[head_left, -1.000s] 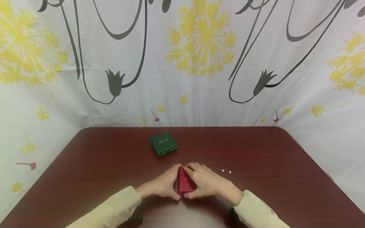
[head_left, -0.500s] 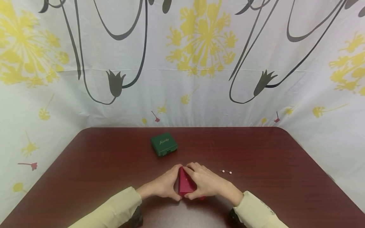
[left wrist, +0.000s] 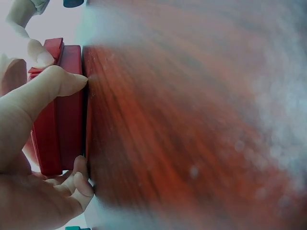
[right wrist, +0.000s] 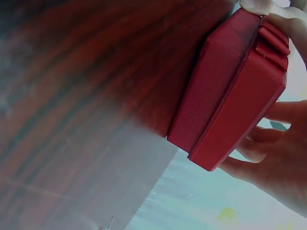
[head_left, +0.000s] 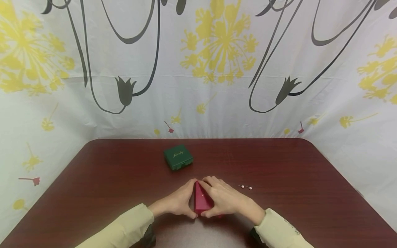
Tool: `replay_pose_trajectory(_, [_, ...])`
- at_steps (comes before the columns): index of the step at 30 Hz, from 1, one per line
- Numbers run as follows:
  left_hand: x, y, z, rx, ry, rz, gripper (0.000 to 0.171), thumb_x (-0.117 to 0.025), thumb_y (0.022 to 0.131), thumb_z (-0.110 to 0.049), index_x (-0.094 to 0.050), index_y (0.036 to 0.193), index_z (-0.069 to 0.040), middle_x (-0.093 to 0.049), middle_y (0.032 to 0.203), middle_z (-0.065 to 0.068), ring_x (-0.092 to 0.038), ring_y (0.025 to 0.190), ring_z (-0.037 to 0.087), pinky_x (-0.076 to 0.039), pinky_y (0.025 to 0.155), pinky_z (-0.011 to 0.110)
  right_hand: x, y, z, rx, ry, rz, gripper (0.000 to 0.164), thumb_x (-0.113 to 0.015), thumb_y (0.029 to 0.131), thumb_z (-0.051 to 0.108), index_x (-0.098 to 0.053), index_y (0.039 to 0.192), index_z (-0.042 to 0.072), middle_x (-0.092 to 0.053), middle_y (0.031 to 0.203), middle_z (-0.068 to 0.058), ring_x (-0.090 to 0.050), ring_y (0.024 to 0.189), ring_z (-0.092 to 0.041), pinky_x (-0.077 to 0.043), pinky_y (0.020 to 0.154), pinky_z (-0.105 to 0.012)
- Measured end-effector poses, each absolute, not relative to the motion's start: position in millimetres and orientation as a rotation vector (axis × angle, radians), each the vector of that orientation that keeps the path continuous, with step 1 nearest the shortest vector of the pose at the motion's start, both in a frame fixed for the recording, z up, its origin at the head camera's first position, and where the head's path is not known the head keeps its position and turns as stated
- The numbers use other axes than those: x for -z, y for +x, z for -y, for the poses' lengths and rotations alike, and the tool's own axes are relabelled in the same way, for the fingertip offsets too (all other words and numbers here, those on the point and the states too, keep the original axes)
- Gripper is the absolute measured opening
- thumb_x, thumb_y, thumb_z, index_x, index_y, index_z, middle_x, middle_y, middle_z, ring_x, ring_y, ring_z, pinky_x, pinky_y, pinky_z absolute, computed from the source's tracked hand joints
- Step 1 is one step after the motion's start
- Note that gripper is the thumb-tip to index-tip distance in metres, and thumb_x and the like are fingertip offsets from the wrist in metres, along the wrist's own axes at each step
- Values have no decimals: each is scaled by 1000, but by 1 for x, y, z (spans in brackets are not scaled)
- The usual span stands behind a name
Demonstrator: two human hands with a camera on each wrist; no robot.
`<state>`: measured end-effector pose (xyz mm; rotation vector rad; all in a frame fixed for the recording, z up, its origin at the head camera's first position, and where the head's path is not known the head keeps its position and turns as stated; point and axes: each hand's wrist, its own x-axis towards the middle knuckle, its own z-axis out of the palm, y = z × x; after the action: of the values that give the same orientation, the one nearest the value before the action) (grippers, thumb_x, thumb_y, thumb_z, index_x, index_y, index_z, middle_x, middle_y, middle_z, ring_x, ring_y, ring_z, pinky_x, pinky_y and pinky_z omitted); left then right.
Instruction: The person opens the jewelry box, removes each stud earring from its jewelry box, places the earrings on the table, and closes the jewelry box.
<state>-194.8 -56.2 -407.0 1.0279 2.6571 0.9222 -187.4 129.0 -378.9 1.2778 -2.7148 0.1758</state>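
A red jewelry box [head_left: 202, 204] rests on the table at the near middle, lid closed as far as visible. My left hand [head_left: 180, 200] grips it from the left, thumb on the near end and fingers on the far end. From the right, my right hand [head_left: 224, 198] holds the same box, its thumb near the raised flap on the lid in the left wrist view. The box's layered side [right wrist: 240, 103] shows in the right wrist view, with the right fingers along the lid edge. Two pearl stud earrings [head_left: 250, 188] lie to the right of the right hand.
A closed green box [head_left: 178, 156] with "Jewelry" lettering stands farther back, left of centre. The dark red-brown wooden table [head_left: 279, 162] has rounded far corners. Behind it hangs a white curtain [head_left: 173, 69] with yellow and grey flower prints.
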Motion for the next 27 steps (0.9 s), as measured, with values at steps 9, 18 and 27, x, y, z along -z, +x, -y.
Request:
replay_pose_trajectory(9, [406,-194,55,-880,1001,-2659,94,-81,54,-16,-26,128,3,-39,121,12,-42,111,21,-36,95,33,381,-183,-122,-15,1267,2673,92,-72,58,48,-42,128,-3,-46,116,-11,-44,105,-21,-42,85,-38])
replay_pose_trajectory(18, [406,-194,56,-880,1015,-2649,94,-81,55,-15,-25,128,3,-38,122,12,-42,113,22,-35,96,33,380,-183,-122,-28,1289,2668,89,-72,58,45,-43,127,-4,-45,116,-10,-44,104,-21,-43,84,-38])
replay_pose_trajectory(27, [407,-194,56,-893,1029,-2650,94,-81,53,-13,-26,127,3,-39,121,11,-42,111,21,-36,95,32,377,-185,-123,-94,1296,2737,88,-72,61,47,-42,128,-2,-45,118,-10,-44,106,-20,-43,84,-38])
